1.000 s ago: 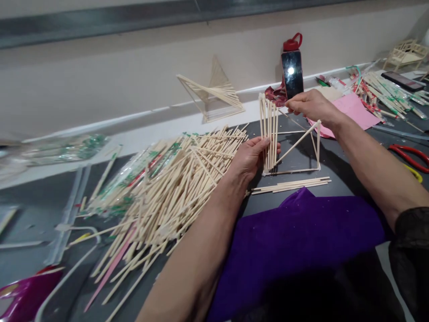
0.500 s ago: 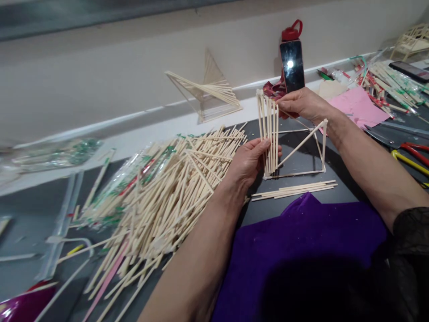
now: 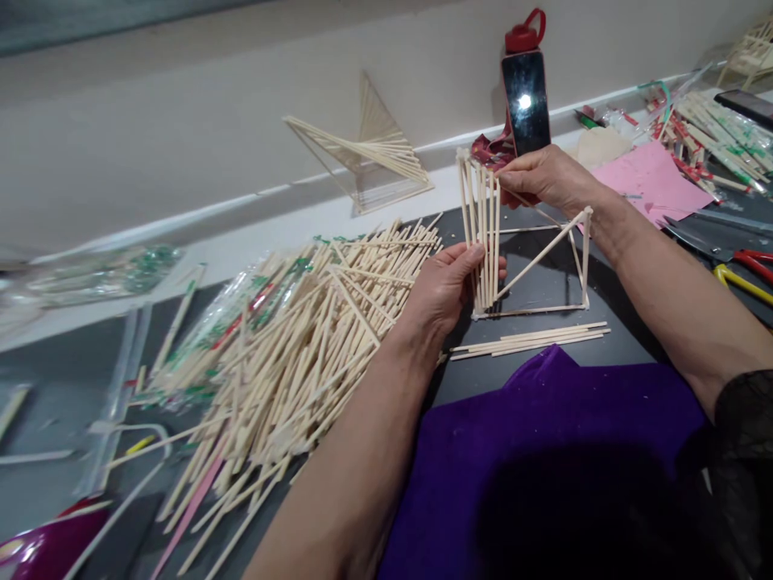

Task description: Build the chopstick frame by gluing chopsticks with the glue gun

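Observation:
A small open frame of thin wooden sticks (image 3: 547,266) stands on the dark table, with a row of upright sticks along its left side. My left hand (image 3: 450,278) is closed around the lower part of that row, thumb in front and fingertips behind. At the top of the row, my right hand (image 3: 537,177) pinches the end of the rightmost stick or the frame's top bar; which one I cannot tell. Several loose sticks (image 3: 531,340) lie flat in front of the frame. To the left spreads a big heap of wooden sticks (image 3: 314,354).
Against the wall stands a finished-looking twisted stick model (image 3: 368,153). A phone (image 3: 527,101) leans on a red-capped bottle (image 3: 522,36). Pink paper (image 3: 655,185), scissors (image 3: 733,258) and packaged sticks (image 3: 718,133) lie right. Purple cloth (image 3: 543,451) covers the near side.
The view has shifted slightly. Both hands keep their places on the stick frame, and nothing has been let go or taken up.

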Tool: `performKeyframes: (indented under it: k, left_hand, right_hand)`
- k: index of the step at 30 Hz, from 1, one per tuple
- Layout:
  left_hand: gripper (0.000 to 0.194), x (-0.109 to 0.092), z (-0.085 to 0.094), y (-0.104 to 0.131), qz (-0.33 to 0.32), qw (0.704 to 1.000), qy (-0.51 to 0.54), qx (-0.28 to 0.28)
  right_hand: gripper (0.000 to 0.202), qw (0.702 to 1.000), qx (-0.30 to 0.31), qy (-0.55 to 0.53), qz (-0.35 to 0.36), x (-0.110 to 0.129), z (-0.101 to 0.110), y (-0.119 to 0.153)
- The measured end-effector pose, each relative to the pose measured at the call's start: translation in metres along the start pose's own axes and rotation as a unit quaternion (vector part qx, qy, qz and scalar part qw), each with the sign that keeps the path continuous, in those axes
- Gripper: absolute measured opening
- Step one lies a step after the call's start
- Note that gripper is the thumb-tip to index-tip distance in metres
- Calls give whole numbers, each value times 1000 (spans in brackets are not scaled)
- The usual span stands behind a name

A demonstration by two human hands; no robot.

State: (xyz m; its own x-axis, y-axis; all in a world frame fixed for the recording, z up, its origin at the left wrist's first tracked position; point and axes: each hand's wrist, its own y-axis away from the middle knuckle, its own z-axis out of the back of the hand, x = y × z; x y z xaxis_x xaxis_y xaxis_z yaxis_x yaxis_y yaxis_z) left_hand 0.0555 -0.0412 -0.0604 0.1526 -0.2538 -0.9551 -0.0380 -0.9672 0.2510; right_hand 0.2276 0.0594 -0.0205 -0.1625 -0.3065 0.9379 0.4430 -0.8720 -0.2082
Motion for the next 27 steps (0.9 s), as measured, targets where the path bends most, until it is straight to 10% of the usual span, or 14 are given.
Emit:
performKeyframes:
  k: [27]
  left_hand:
    - [7, -1, -2, 2, 30, 998, 47, 27]
  right_hand:
    - [24, 1000, -21, 13, 5, 1, 2, 2]
